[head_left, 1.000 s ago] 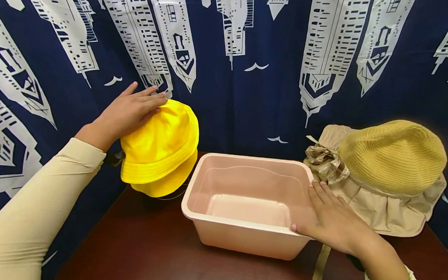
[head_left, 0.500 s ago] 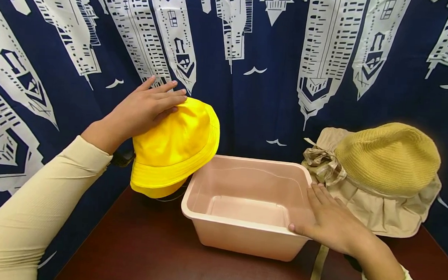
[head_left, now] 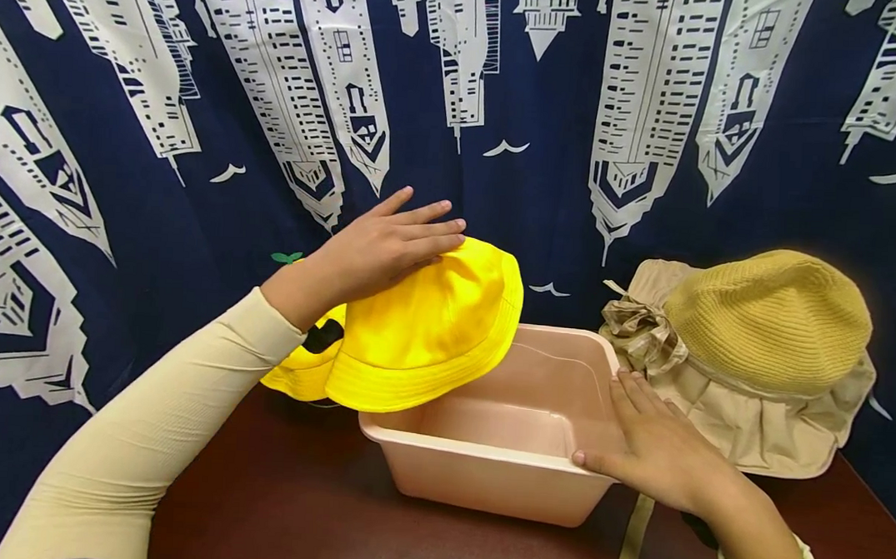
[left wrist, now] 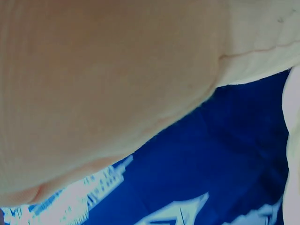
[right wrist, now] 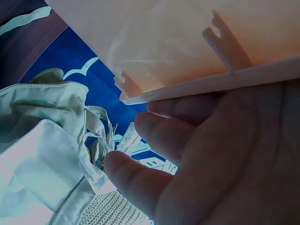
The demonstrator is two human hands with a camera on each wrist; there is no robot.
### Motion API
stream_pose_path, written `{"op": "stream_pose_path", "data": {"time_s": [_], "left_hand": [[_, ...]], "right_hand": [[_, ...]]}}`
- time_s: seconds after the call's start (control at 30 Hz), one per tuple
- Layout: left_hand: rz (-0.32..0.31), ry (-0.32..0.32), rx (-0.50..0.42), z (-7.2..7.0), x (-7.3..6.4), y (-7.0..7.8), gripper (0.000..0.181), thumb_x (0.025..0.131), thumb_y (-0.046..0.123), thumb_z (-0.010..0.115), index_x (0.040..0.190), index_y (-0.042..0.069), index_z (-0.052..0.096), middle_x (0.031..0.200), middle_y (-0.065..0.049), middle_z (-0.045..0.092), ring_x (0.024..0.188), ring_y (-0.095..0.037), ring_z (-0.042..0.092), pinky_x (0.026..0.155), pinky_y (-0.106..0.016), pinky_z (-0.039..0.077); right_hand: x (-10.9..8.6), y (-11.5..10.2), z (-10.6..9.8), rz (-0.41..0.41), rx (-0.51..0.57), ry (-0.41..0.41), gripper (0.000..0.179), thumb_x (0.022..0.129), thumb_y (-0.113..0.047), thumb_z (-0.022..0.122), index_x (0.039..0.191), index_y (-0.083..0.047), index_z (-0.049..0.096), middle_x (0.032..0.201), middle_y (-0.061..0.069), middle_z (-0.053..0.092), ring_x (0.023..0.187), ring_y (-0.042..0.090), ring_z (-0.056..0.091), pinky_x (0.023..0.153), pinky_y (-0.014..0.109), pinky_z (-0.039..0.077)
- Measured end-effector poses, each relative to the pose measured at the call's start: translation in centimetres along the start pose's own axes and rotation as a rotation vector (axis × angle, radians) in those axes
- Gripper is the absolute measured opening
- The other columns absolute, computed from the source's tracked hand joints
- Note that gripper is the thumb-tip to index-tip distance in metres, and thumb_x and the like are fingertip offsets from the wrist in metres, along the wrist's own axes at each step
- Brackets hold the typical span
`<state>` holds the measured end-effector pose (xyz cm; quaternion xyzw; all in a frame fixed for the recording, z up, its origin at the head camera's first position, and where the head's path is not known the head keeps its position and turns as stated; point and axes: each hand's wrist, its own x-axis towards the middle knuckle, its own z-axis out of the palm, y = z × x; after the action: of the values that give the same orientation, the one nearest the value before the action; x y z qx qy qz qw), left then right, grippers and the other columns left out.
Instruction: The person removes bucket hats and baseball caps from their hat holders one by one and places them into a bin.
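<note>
A navy cloth [head_left: 510,232] printed with upside-down white buildings and small birds is forming the backdrop, and a dark reddish-brown tabletop [head_left: 295,506] is carrying the goods. The principal item, a plain yellow bucket hat [head_left: 427,329], is hanging tilted over the left part of a pink bin [head_left: 484,485], its brim covering part of the bin's rear and left rim. The left hand [head_left: 377,251] is holding this hat by the crown; its grip is closing on the fabric with the visible fingers lying long and spread, the thumb being hidden. The left wrist view is showing mostly skin, sleeve and cloth and is not confirming the hold.

The bin is standing upright on the tabletop, its visible interior showing a bare floor. The right hand [head_left: 654,451] is resting against its right end, thumb at the front corner; this grip is loose, the fingers being extended and slightly spaced.

Behind the left forearm, a second yellow hat [head_left: 304,373] with a black patch and a green leaf [head_left: 286,257] is sitting partly concealed. To the right of the bin, a wide-brimmed hat [head_left: 776,327] is lying crown up, its knitted-looking crown rising above a beige cloth brim, with a bow [head_left: 644,334] facing the bin.
</note>
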<state>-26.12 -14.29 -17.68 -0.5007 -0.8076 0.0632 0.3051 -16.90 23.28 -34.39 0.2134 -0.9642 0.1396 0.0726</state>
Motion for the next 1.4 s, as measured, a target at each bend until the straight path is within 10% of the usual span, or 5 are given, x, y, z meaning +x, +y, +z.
{"op": "stream_pose_path", "data": {"time_s": [0.43,0.83,1.4], "left_hand": [[0.155,-0.143,0.006,4.1,3.2,4.0,0.053,0.098,0.006,0.060,0.148,0.017,0.048,0.154,0.001,0.042,0.148,-0.021,0.024,0.121,-0.044,0.001],[0.330,-0.165,-0.026,6.0,2.4,8.0,0.047,0.100,0.009,0.057,0.146,0.019,0.052,0.151,0.004,0.046,0.147,-0.019,0.028,0.121,-0.046,0.006],[0.338,-0.292,0.003,9.7,2.0,8.8,0.046,0.105,0.037,0.047,0.149,0.022,0.048,0.151,0.006,0.045,0.146,-0.016,0.029,0.120,-0.041,0.017]], "right_hand": [[0.1,-0.4,-0.3,0.004,0.029,-0.014,0.110,0.085,-0.069,0.059,0.150,0.013,0.026,0.158,0.032,0.019,0.143,0.050,0.021,0.108,0.067,0.025],[0.0,-0.9,0.6,0.015,0.072,-0.013,0.113,0.083,-0.070,0.061,0.151,0.012,0.024,0.158,0.031,0.018,0.143,0.049,0.022,0.108,0.066,0.027],[-0.1,-0.2,0.3,0.022,0.063,-0.009,0.110,0.084,-0.067,0.063,0.149,0.014,0.027,0.158,0.031,0.018,0.142,0.050,0.024,0.107,0.066,0.030]]}}
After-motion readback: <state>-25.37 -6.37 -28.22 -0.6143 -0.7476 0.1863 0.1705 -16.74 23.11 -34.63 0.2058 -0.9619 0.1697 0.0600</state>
